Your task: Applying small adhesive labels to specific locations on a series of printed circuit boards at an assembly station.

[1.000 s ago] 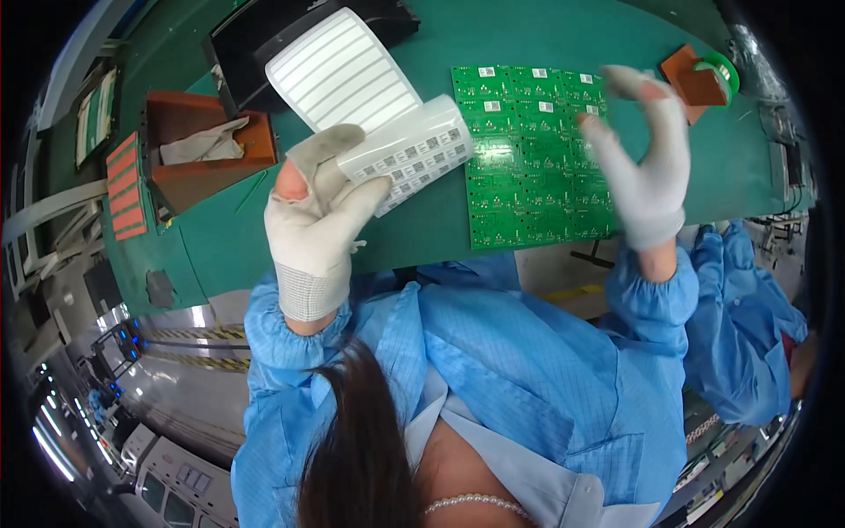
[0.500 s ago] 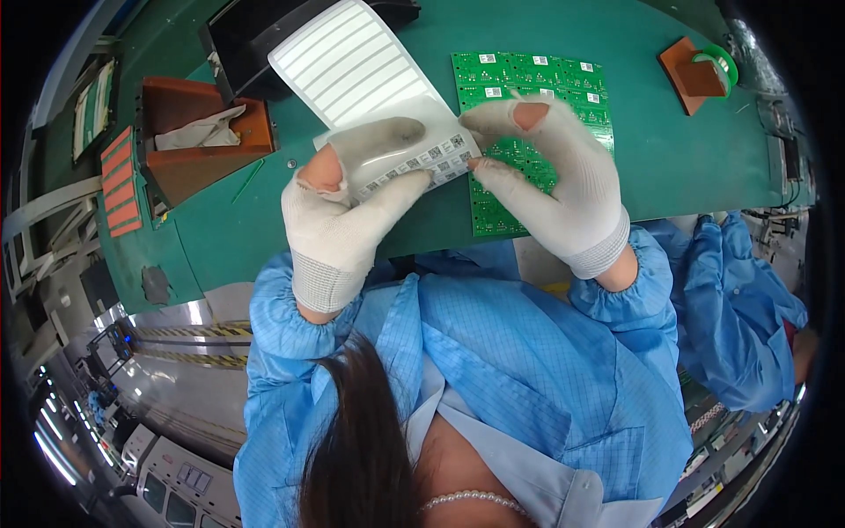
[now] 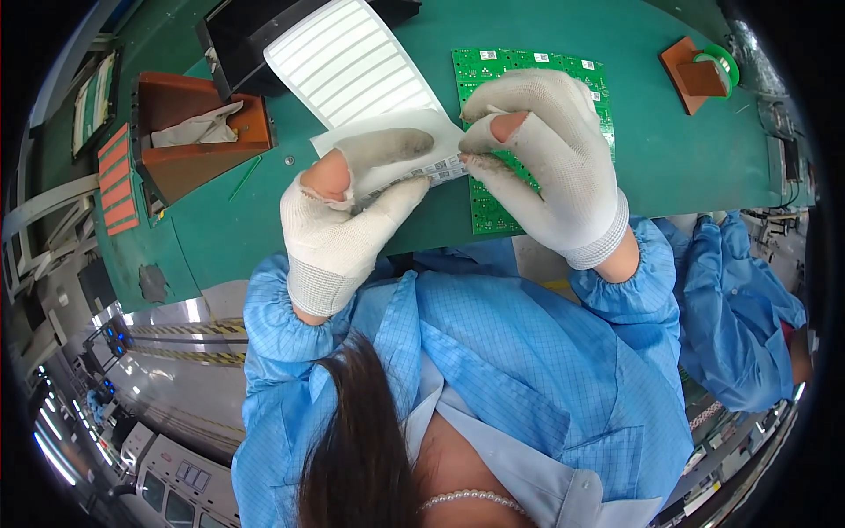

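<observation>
A white sheet of stickers (image 3: 356, 66) with small square printed codes along its near edge is bent over above the table. My left hand (image 3: 326, 224), in a white glove with bare fingertip openings, grips the sheet between thumb and fingers. At the sheet's right end, my gloved right hand (image 3: 559, 163) pinches with thumb and forefinger at the corner; whether a single sticker is between them is too small to tell. Under and behind the right hand lies a green circuit board panel (image 3: 493, 211), with white code stickers on its far rows.
To the left stand an orange-brown bin (image 3: 194, 172) holding a white cloth (image 3: 198, 130), and a black bin (image 3: 251, 40). Red strips (image 3: 116, 185) lie at the table's left edge. A green reel (image 3: 723, 70) sits in a brown holder (image 3: 682, 75). A blue-sleeved person (image 3: 731, 308) is at right.
The sheet's near edge has tilted and curled, so fewer printed codes show. My right hand has shifted slightly left, its thumb and forefinger closing at the sheet's corner.
</observation>
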A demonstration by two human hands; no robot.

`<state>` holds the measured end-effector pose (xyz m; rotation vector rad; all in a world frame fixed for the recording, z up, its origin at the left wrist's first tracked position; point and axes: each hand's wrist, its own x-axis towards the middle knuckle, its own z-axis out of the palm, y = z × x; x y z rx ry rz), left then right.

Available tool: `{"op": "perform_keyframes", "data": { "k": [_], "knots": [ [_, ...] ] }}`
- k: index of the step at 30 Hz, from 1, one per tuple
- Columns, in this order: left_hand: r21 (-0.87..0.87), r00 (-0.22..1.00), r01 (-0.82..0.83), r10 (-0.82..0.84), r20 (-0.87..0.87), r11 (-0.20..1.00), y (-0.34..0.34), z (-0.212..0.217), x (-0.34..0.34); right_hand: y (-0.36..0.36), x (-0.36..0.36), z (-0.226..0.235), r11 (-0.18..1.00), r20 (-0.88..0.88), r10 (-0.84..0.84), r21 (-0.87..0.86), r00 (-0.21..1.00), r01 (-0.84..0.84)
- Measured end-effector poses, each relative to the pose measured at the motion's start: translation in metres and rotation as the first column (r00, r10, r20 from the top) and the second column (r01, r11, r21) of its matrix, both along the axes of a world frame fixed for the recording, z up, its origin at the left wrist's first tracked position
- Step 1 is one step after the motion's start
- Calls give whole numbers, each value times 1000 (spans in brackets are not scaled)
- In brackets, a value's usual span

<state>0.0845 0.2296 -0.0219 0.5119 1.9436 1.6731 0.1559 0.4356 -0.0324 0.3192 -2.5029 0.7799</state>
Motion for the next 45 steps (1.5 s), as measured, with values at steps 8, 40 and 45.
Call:
{"op": "perform_keyframes", "data": {
  "k": [8, 40, 45],
  "knots": [
    [-20, 991, -80, 82, 101, 997, -11, -4, -5, 47, 10, -10, 936, 357, -93, -286, 929, 204],
    [-29, 993, -67, 69, 97, 997, -13, -14, -4, 25, 0, -60, 938, 281, -345, 70, 895, 340],
    [35, 982, -95, 88, 168, 995, -10, -14, -7, 15, 3, -48, 881, 195, -427, 310, 883, 358]
  ]
}}
